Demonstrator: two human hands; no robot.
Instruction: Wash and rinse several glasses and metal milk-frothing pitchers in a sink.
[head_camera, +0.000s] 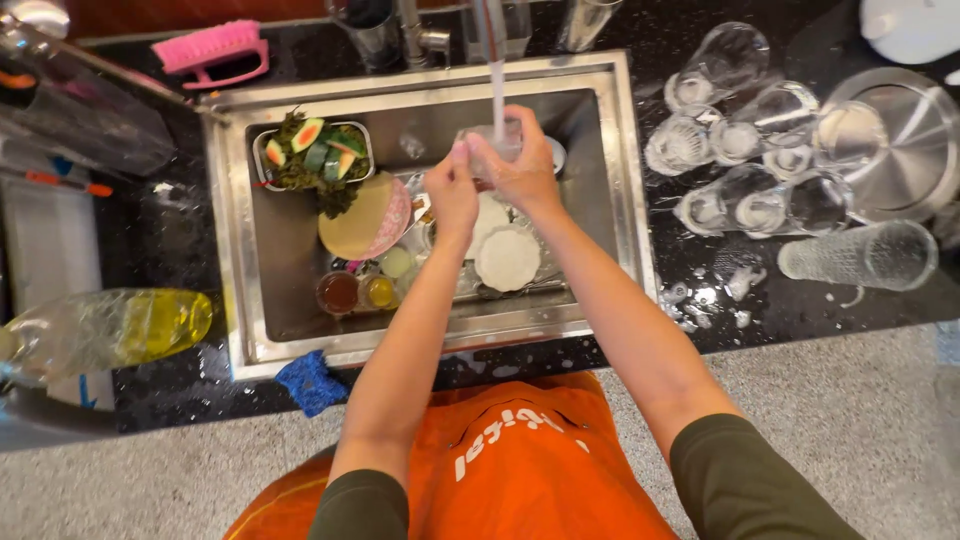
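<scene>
Over the steel sink (232, 250) my right hand (522, 160) holds a clear drinking glass (490, 140) under a thin stream of water (496, 90) from the tap. My left hand (450, 190) touches the same glass on its left side, fingers closed around the rim. Below my hands lie white plates (508, 258) and other dishes in the basin.
A metal tray of vegetable scraps (312, 152), a pink-rimmed bowl (362, 218) and small sauce cups (340, 292) sit in the sink. Several wet glasses (745, 150) lie on the black counter at right beside a steel lid (900, 140). A pink brush (212, 50), an oil bottle (110, 330) and a blue sponge (310, 382) are at left.
</scene>
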